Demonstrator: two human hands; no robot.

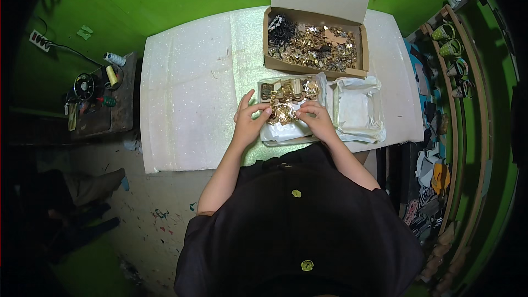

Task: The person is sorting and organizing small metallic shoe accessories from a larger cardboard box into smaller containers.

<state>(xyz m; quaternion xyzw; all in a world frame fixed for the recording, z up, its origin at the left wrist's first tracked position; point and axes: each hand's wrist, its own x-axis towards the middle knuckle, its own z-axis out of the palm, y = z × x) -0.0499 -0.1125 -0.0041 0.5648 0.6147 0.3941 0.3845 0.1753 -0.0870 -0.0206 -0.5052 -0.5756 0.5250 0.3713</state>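
Note:
A shallow lined tray (266,142) lies in front of me, with shiny gold-coloured metal ornaments along its far side and white paper at its near side. Over its middle I hold a glossy gold ornament (283,113), its exact shape hard to make out. My left hand (251,123) pinches the ornament's left side between thumb and forefinger, the other fingers lifted away. At its right side, the fingertips of my right hand (318,121) are closed on it.
An open cardboard box (315,68) of mixed gold and dark pieces stands behind the tray. A second tray (357,111), lined with white paper, sits to the right. Left of the white table (190,93) is a small stand with thread spools (114,59); shelving (467,104) lines the right wall.

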